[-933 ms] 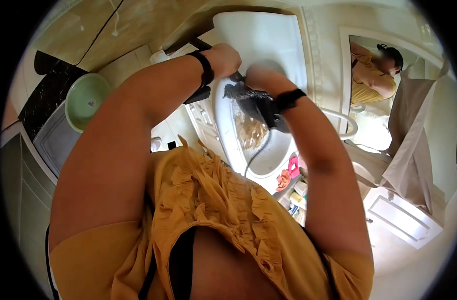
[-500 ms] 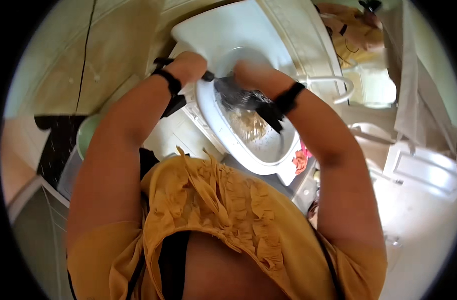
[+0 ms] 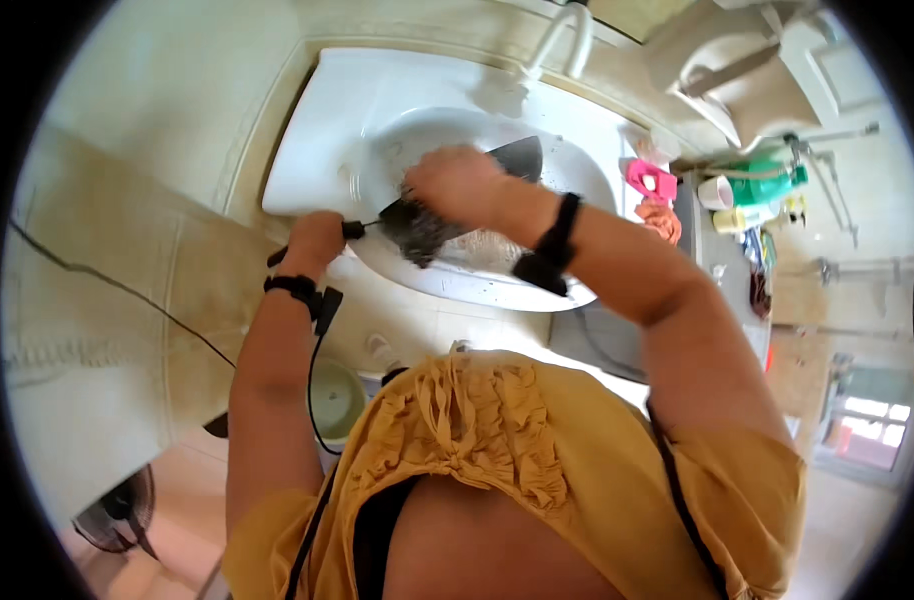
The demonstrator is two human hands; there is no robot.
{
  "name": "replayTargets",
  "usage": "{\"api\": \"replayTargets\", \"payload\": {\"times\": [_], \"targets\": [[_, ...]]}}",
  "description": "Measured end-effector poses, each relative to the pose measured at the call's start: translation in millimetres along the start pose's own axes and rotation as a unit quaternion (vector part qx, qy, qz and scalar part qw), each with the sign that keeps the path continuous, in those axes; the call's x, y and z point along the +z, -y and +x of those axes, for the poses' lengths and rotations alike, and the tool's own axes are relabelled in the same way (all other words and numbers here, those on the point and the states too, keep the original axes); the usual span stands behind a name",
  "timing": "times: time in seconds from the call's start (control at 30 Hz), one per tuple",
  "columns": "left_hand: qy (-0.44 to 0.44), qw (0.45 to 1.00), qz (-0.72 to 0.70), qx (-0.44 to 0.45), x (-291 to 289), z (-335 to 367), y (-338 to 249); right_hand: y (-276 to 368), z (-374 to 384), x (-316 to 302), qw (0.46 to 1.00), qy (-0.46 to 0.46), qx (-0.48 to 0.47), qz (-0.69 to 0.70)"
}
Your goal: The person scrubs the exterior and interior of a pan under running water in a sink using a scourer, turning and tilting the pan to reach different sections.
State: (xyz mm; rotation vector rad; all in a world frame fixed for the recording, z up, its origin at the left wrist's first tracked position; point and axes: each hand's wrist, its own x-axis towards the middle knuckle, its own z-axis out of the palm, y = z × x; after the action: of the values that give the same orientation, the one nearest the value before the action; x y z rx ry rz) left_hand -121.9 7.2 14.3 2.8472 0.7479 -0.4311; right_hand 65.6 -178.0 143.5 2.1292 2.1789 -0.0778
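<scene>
My left hand (image 3: pixel 317 240) is closed around the black handle (image 3: pixel 353 230) of a dark tool at the left rim of a white washbasin (image 3: pixel 307 150). A thin metal shaft runs from the handle towards a wet, dark grey flat part (image 3: pixel 417 235) over the bowl. My right hand (image 3: pixel 459 185) is curled over that part, slightly blurred. Beyond its knuckles juts a smooth grey, pointed flat end (image 3: pixel 520 157). Whether the grey pieces are all one tool, and what lies under my right palm, is hidden. Brownish water and dark specks show in the bowl.
A white tap (image 3: pixel 562 45) rises behind the basin. To the right are a pink soap dish (image 3: pixel 652 180), a crumpled orange cloth (image 3: pixel 660 220), a white cup (image 3: pixel 717 193) and a green bottle (image 3: pixel 762 185). Below left stands a pale green bucket (image 3: pixel 335 400); a cable hangs from my left wrist.
The view has turned, so the basin now lies crosswise. My right hand has shifted left over the dark part, close to the handle; my left hand stays on the handle.
</scene>
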Motion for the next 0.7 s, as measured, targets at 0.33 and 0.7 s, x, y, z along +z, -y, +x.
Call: {"api": "replayTargets", "payload": {"times": [0.33,0.7], "targets": [[-0.003,0.999,0.03,0.017,-5,10,-3,5,-30,33,0.95,-0.306,0.032,0.054],[-0.011,0.998,0.058,-0.005,-13,12,-18,-102,-77,97,0.762,-0.496,0.194,0.368]]}}
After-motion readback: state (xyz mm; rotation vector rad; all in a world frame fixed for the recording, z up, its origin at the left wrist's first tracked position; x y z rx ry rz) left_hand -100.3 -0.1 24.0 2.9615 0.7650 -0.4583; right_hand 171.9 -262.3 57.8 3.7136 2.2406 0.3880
